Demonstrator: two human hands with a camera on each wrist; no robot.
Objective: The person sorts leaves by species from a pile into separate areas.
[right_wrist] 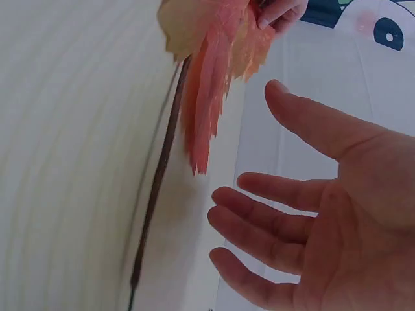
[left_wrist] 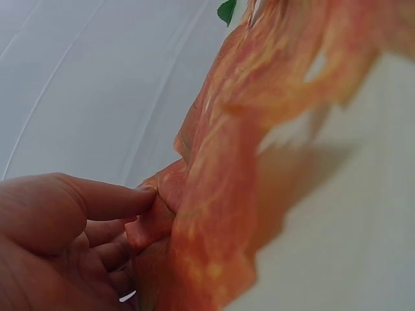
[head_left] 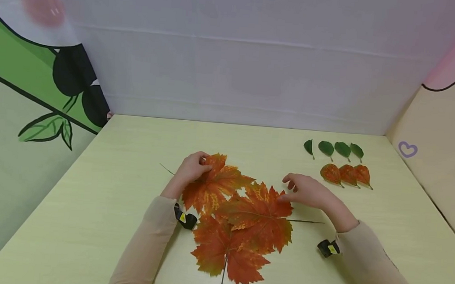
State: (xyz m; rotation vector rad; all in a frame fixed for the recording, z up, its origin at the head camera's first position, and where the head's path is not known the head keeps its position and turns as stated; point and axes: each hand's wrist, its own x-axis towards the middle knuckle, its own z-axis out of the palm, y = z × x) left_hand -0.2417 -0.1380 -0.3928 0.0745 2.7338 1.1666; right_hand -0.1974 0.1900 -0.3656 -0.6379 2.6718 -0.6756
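Three large orange-red maple leaves overlap in the middle of the table. My left hand (head_left: 195,168) pinches the edge of the upper-left maple leaf (head_left: 218,181) between thumb and fingers; the left wrist view shows the thumb on the leaf (left_wrist: 214,220). Beside the right-hand maple leaf (head_left: 262,217) is my right hand (head_left: 305,190), its fingers spread and relaxed. In the right wrist view nothing lies between those fingers, and a dark stem (right_wrist: 162,162) runs past them. The lowest maple leaf (head_left: 229,252) has its stem pointing toward me.
Several small green leaves (head_left: 342,150) lie in a row at the back right. Below them sit three small orange leaves (head_left: 348,174). A pale cloth wall (head_left: 235,81) stands behind the table (head_left: 87,220), with printed panels at both sides.
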